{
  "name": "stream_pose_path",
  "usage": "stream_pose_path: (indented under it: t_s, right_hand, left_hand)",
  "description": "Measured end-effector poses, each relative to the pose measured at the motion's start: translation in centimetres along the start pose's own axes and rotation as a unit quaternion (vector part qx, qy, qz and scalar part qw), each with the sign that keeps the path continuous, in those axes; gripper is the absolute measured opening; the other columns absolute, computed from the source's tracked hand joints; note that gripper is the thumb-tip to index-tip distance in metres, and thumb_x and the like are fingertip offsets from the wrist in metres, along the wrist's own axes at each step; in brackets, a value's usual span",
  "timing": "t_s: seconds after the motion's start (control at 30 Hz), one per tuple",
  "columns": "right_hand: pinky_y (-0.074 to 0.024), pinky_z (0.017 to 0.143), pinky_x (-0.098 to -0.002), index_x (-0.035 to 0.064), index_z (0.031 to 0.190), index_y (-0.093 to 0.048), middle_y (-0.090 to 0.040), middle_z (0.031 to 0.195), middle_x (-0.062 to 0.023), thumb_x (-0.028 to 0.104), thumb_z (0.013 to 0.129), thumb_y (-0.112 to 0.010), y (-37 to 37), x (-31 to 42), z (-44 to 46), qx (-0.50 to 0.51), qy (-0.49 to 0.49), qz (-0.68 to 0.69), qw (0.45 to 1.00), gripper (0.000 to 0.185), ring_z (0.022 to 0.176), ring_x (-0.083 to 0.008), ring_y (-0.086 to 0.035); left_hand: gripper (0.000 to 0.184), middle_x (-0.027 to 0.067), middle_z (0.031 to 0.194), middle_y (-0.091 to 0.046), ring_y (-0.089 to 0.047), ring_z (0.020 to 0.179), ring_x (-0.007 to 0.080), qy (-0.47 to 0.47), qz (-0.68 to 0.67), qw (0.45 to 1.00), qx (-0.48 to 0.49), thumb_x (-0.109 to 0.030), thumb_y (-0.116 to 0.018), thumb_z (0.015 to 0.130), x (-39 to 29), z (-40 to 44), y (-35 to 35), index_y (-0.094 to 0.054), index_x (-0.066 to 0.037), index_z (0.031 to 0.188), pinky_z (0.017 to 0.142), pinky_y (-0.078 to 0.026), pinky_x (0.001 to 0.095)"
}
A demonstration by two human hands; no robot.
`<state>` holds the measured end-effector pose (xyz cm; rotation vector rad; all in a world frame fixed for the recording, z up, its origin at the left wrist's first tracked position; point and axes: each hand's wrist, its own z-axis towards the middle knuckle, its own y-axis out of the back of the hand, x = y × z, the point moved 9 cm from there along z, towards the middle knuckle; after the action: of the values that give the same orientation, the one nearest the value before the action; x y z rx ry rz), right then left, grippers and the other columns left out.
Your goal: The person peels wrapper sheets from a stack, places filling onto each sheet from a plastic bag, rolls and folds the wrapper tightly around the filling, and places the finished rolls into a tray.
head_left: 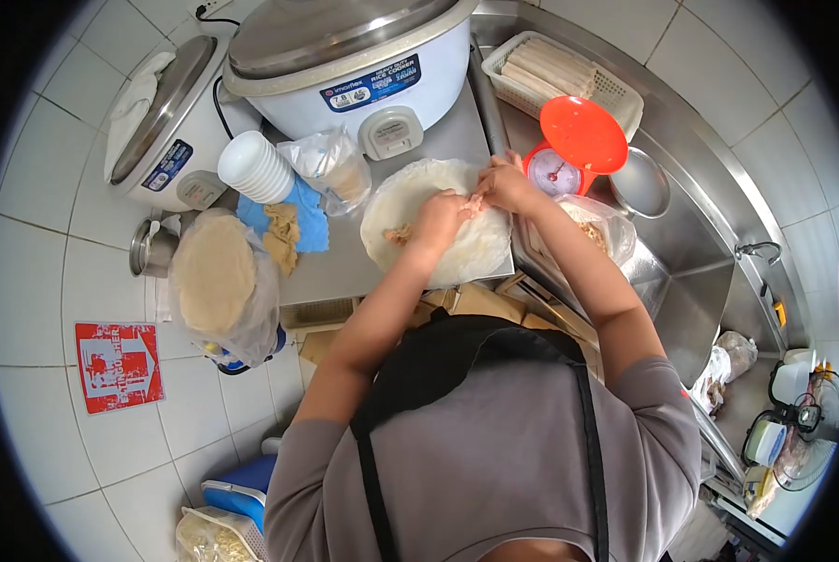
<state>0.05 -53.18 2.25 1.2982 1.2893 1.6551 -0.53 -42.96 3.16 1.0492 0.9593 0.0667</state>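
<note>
A round, pale wrapper sheet (438, 253) lies on the steel worktop. My left hand (441, 221) is over its middle, fingers bent together on a strip of light brown filling (399, 235) that runs across the sheet. At the sheet's upper right edge, my right hand (510, 184) has its fingers closed close to the left fingertips. Between the two hands some filling (474, 203) shows. Exactly what each set of fingertips pinches is too small to tell.
Two rice cookers (382, 142) stand behind. White cups (251, 167) and a blue cloth (305, 217) lie left, beside bagged round wrappers (215, 272). A red scale (555, 171), a bag of filling (595, 229), a metal bowl (641, 183) and a basket of rolls (550, 70) are right.
</note>
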Motion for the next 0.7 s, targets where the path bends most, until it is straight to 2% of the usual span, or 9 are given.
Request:
stream_pose_path:
  t_s: [0.1, 0.2, 0.3, 0.4, 0.47, 0.53, 0.6, 0.7]
  right_hand:
    - [-0.0132, 0.104, -0.0569, 0.0294, 0.078, -0.073, -0.059, 0.083, 0.0055, 0.026, 0.064, -0.072, 0.1, 0.7, 0.1, 0.002, -0.026, -0.008, 1.0, 0.015, 0.102, -0.0192, -0.045]
    - [-0.0134, 0.103, -0.0565, 0.0281, 0.084, -0.072, -0.059, 0.086, 0.0069, 0.026, 0.062, -0.074, -0.9, 2.0, 0.5, 0.002, 0.009, 0.017, 1.0, 0.023, 0.102, -0.0174, -0.046]
    - [-0.0126, 0.103, -0.057, 0.0291, 0.087, -0.072, -0.058, 0.089, 0.0067, 0.03, 0.062, -0.074, -1.6, 2.1, 0.7, -0.027, 0.013, 0.002, 1.0, 0.026, 0.103, -0.0176, -0.046]
    - [-0.0125, 0.105, -0.0578, 0.0265, 0.088, -0.072, -0.059, 0.089, 0.0049, 0.029, 0.064, -0.073, -0.9, 2.6, 0.3, -0.005, -0.01, 0.027, 1.0, 0.024, 0.101, -0.0185, -0.047]
    - [-0.0137, 0.105, -0.0568, 0.0256, 0.089, -0.072, -0.059, 0.088, 0.0055, 0.028, 0.064, -0.072, -0.3, 3.7, -0.1, -0.055, 0.001, 0.026, 0.998, 0.025, 0.1, -0.0179, -0.047]
    - [-0.0146, 0.106, -0.0562, 0.0247, 0.091, -0.072, -0.06, 0.088, 0.0059, 0.028, 0.065, -0.072, -0.4, 4.5, 0.0, -0.082, 0.022, 0.019, 0.996, 0.027, 0.1, -0.0176, -0.047]
    - [-0.015, 0.106, -0.056, 0.0237, 0.093, -0.071, -0.06, 0.088, 0.0061, 0.028, 0.065, -0.072, -1.4, 5.6, 0.1, -0.084, 0.053, 0.01, 0.995, 0.028, 0.1, -0.0176, -0.047]
    - [-0.0153, 0.106, -0.0564, 0.0222, 0.094, -0.071, -0.061, 0.09, 0.0062, 0.031, 0.066, -0.071, -1.7, 6.2, -0.2, -0.101, 0.043, 0.01, 0.994, 0.029, 0.101, -0.0166, -0.048]
  left_hand:
    - [0.019, 0.0114, 0.079, -0.059, -0.057, 0.079, 0.0289, -0.084, 0.04, 0.979, -0.181, -0.02, -0.069, 0.071, -1.1, -1.9, 2.1, -0.068, -0.005, 0.084, 0.072, -0.046, 0.0411]
    - [0.023, 0.0102, 0.077, -0.058, -0.057, 0.076, 0.0296, 0.003, 0.024, 0.992, -0.125, -0.018, -0.073, 0.068, 1.1, -2.6, 1.6, -0.067, -0.007, 0.088, 0.068, -0.045, 0.0399]
    - [0.029, 0.0097, 0.086, -0.059, -0.057, 0.082, 0.0292, 0.036, 0.035, 0.996, -0.067, -0.02, -0.074, 0.067, 2.7, -2.6, 1.2, -0.066, -0.006, 0.091, 0.072, -0.045, 0.0387]
    - [0.028, 0.0099, 0.085, -0.059, -0.057, 0.082, 0.0287, 0.05, 0.041, 0.996, -0.054, -0.019, -0.074, 0.067, 3.2, -2.9, 1.5, -0.067, -0.006, 0.09, 0.072, -0.045, 0.0384]
    - [0.025, 0.0106, 0.083, -0.058, -0.057, 0.082, 0.0286, 0.008, 0.043, 0.989, -0.144, -0.018, -0.073, 0.066, 2.9, -3.5, 2.7, -0.067, -0.005, 0.086, 0.072, -0.046, 0.0389]
    - [0.026, 0.0107, 0.082, -0.058, -0.057, 0.082, 0.0285, 0.004, 0.039, 0.988, -0.151, -0.017, -0.074, 0.065, 2.8, -4.0, 3.5, -0.067, -0.004, 0.085, 0.072, -0.046, 0.0392]
    - [0.03, 0.0101, 0.082, -0.058, -0.057, 0.083, 0.0284, 0.04, 0.031, 0.996, -0.072, -0.018, -0.075, 0.063, 3.9, -4.6, 3.3, -0.067, -0.004, 0.087, 0.072, -0.046, 0.0393]
    - [0.034, 0.0093, 0.086, -0.058, -0.056, 0.087, 0.0288, 0.081, 0.017, 0.995, -0.06, -0.019, -0.076, 0.062, 6.3, -5.1, 2.8, -0.067, -0.004, 0.09, 0.075, -0.045, 0.04]
